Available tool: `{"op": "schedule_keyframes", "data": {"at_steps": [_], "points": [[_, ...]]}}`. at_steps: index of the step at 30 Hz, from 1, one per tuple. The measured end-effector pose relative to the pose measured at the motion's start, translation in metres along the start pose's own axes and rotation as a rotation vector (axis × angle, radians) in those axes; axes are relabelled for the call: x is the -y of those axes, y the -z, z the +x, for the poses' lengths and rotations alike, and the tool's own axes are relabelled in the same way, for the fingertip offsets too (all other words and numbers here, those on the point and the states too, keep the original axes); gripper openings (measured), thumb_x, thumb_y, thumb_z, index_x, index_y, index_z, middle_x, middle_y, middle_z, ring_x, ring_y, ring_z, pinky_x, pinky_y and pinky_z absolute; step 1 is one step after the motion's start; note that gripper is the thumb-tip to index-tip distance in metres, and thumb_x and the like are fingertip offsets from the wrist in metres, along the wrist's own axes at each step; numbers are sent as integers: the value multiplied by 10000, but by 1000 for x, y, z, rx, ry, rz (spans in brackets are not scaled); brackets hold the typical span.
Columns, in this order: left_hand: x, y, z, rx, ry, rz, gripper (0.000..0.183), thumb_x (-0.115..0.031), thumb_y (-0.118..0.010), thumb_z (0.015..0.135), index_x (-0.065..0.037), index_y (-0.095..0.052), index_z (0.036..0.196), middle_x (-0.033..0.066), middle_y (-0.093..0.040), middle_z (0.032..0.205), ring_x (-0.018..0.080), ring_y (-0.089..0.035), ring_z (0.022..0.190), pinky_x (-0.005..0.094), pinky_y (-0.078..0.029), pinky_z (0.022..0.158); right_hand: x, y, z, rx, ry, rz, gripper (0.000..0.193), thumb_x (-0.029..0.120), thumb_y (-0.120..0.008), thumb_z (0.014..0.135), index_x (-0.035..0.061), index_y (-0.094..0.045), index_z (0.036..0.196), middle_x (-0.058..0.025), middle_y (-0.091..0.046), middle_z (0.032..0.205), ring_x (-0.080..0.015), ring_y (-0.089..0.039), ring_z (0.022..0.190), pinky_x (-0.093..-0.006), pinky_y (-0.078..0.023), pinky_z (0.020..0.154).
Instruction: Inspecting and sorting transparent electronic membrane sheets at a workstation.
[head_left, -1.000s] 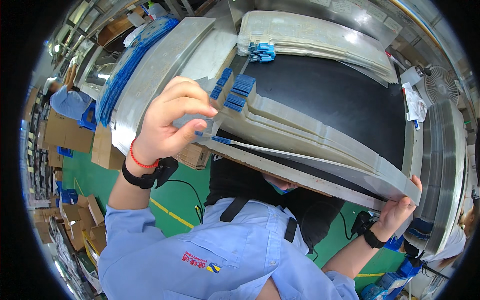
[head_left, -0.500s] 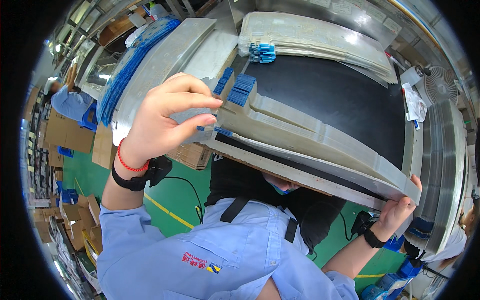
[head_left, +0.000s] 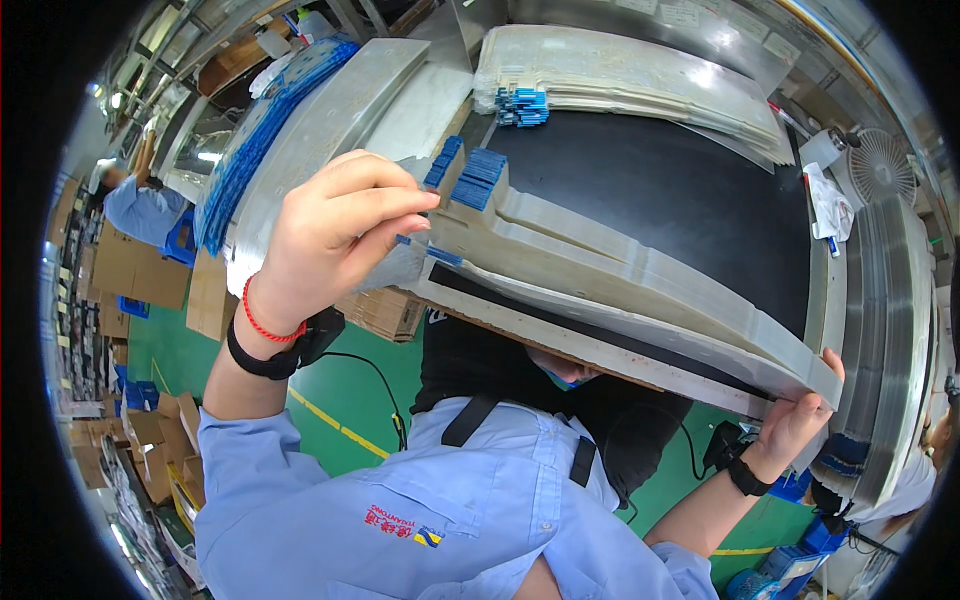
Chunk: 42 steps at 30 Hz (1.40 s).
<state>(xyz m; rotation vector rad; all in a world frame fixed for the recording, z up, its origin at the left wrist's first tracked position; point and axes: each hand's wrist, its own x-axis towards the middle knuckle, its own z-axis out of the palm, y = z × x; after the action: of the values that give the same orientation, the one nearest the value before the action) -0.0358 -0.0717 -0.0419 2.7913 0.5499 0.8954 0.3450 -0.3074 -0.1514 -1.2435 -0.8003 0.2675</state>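
A long curved stack of thin, pale grey sheets [head_left: 620, 262] stands on edge along the near side of the black work surface. Blue-edged tabs [head_left: 479, 179] stick up at its left end. Beside that end is my left hand [head_left: 345, 215], thumb and index finger drawn close together in a pinch. Whatever lies between those fingertips is too small or hidden to make out. At the far right end, my right hand [head_left: 795, 425] grips the stack, with the thumb on the near side and fingertips showing beyond it.
Another pile of pale sheets [head_left: 630, 75] lies at the back of the black surface [head_left: 670, 190]. Curved metal-grey sheets [head_left: 330, 150] and blue sheets [head_left: 265, 140] lean at the left. More stacked sheets [head_left: 880, 330] and a fan [head_left: 882, 165] are at the right. A co-worker [head_left: 145, 205] is far left.
My left thumb and index finger have come closer together, and the hand has shifted slightly left. My right hand stays at the stack's right end.
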Motion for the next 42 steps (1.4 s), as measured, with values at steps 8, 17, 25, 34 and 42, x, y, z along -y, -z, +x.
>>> {"op": "schedule_keyframes", "data": {"at_steps": [8,17,25,34,42], "points": [[4,-1,-2,-28,-4,-33,216,33,-658,679,-24,-637,887,76,-598,765,212,-568,691,293,-449,620,1,-2,0,9,5,1,780,515,-715,647,-1,-455,1172,-47,-494,954,-133,-495,908,-247,-389,822],[7,-2,-4,-53,-2,-28,175,14,-650,704,-24,-637,873,81,-595,766,210,-560,682,283,-442,605,0,-2,0,1,-3,-4,793,527,-713,639,-1,-455,1170,-47,-498,951,-132,-497,910,-247,-391,820],[4,2,-1,-71,-43,19,198,56,-640,688,-24,-632,869,79,-599,786,206,-560,685,278,-441,596,1,-3,0,-4,7,-5,789,524,-716,639,1,-457,1169,-46,-502,941,-133,-500,904,-249,-395,814],[7,4,1,5,67,-68,181,86,-586,710,1,-604,868,101,-594,817,216,-567,711,277,-454,636,2,-5,0,-10,9,2,783,512,-725,639,1,-459,1170,-43,-500,940,-131,-500,901,-251,-398,811],[15,-1,-2,1,134,-144,108,12,-564,743,2,-582,848,95,-585,826,210,-550,765,291,-426,715,1,-3,0,-8,6,-1,793,520,-720,635,-1,-456,1172,-43,-498,940,-131,-497,900,-249,-394,814]]}}
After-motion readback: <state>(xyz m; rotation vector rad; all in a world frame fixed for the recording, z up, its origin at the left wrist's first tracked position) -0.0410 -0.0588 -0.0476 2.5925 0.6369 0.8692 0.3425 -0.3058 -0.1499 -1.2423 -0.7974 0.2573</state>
